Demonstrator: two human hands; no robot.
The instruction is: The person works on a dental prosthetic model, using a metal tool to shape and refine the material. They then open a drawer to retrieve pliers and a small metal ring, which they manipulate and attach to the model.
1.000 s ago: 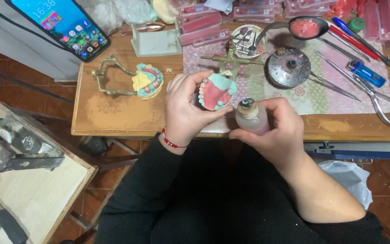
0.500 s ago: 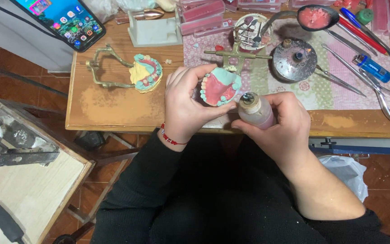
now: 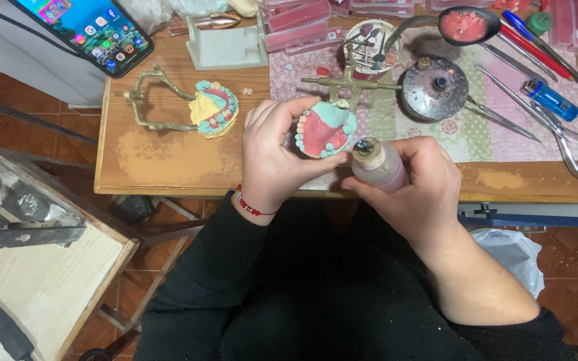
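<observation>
A pink-and-teal denture model (image 3: 326,129) is gripped by the left hand (image 3: 277,155), a small open bottle (image 3: 377,164) clasped in the right hand (image 3: 417,184), nothing poured yet.

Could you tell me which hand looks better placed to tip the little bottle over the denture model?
Probably the right hand: it grips the small pinkish bottle, whose open neck sits beside the pink denture model. The left hand is busy cradling that model.
</observation>
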